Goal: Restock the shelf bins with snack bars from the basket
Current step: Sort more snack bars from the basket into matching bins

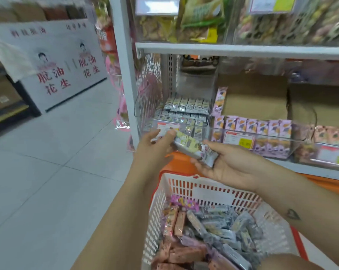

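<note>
Your left hand (157, 147) pinches the left end of a small stack of grey-and-yellow foil-wrapped snack bars (190, 146), thumb on top and fingers curled beneath. At twelve o'clock from it stands the clear plastic shelf bin (202, 131), partly filled with matching grey bars. Your right hand (229, 166) cups the stack's other end, palm up, with its fingers loosely wrapped under it. At six o'clock sits the white slotted plastic basket (203, 190), holding many more bars. The wrappers look slick, so I'd judge the stack could fan apart. A bar may then drop to the floor or back into the basket if you release one hand too soon. At two o'clock the clear bin of pink-wrapped bars (272, 136) stands just beside, and drifting right would mix the stock.
</note>
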Demonstrator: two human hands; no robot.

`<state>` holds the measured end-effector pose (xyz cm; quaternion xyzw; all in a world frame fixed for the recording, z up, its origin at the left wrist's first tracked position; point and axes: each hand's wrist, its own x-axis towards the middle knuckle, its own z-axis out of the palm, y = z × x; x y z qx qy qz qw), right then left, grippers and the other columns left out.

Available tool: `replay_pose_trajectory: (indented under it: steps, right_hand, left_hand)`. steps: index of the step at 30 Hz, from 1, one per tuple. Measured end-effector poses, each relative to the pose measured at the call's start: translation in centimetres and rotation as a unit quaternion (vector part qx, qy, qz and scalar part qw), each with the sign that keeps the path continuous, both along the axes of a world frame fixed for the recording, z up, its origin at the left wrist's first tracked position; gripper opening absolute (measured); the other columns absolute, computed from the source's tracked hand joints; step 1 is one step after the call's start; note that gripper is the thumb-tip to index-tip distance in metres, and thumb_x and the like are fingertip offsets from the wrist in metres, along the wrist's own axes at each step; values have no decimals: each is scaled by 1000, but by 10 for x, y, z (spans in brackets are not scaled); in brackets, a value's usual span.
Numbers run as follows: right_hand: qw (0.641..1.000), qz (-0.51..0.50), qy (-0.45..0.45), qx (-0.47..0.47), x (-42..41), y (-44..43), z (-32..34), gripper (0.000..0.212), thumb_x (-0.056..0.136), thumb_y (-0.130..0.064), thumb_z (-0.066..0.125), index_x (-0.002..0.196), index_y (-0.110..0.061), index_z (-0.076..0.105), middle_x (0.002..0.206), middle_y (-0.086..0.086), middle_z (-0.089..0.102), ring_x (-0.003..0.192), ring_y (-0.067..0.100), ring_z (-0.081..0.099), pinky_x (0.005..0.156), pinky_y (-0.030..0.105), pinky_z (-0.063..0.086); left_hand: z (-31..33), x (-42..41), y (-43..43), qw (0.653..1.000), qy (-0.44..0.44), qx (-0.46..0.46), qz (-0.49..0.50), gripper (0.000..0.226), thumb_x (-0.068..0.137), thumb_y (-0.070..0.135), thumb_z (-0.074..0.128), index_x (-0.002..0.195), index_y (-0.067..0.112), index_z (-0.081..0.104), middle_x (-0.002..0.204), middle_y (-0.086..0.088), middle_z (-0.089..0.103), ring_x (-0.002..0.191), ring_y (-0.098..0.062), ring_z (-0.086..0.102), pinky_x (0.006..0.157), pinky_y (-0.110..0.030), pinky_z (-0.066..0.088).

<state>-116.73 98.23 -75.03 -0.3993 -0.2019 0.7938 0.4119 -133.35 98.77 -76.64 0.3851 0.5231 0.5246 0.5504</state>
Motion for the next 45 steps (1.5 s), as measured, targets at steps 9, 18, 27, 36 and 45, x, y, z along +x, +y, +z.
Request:
replay_pose_trajectory:
  steps: [9, 18, 27, 36, 45]
  right_hand:
    - [728, 87, -500, 461, -9, 10, 34, 33, 85, -36, 66, 111, -42, 47, 121, -19, 49, 95, -8, 54, 79, 14, 45]
    - [704, 61, -524, 475, -43, 116, 15, 21, 82, -7, 66, 88, -24, 56, 95, -9, 59, 69, 18, 59, 68, 34, 50]
    - [702, -78, -593, 388, -89, 284, -32, 14, 86, -9, 65, 86, -16, 53, 89, 3, 55, 85, 22, 53, 72, 30, 41]
    - [470, 142, -736, 466, -110, 335, -59, 38, 89, -20, 63, 125, -8, 56, 124, 16, 57, 111, 31, 54, 84, 31, 43]
    - [233, 230, -794, 512, -95, 345, -70, 50, 97, -20, 47, 144, -14, 32, 149, 9, 34, 135, 29, 31, 107, 42, 34]
  left_hand:
    - [4, 12, 17, 987, -122, 25, 106, 49, 82, 33, 72, 121, 10, 52, 104, -12, 70, 96, -24, 69, 88, -42, 55]
    - [-18, -6, 75, 986, 20, 84, 140, 30, 94, 36, 53, 123, 27, 55, 124, 4, 61, 110, -10, 60, 95, -32, 48]
    - [-53, -20, 101, 947, 291, 96, 99, 52, 98, 26, 46, 143, 46, 28, 157, 17, -6, 144, -8, -3, 110, -30, 25]
    - [-72, -15, 120, 960, 250, 111, 63, 52, 98, 29, 46, 141, 51, 26, 153, 28, -12, 143, 0, 5, 102, -14, 20]
    - [-76, -9, 125, 963, 241, 103, 60, 57, 97, 29, 48, 140, 55, 20, 150, 33, -16, 121, 18, 6, 91, -4, 18]
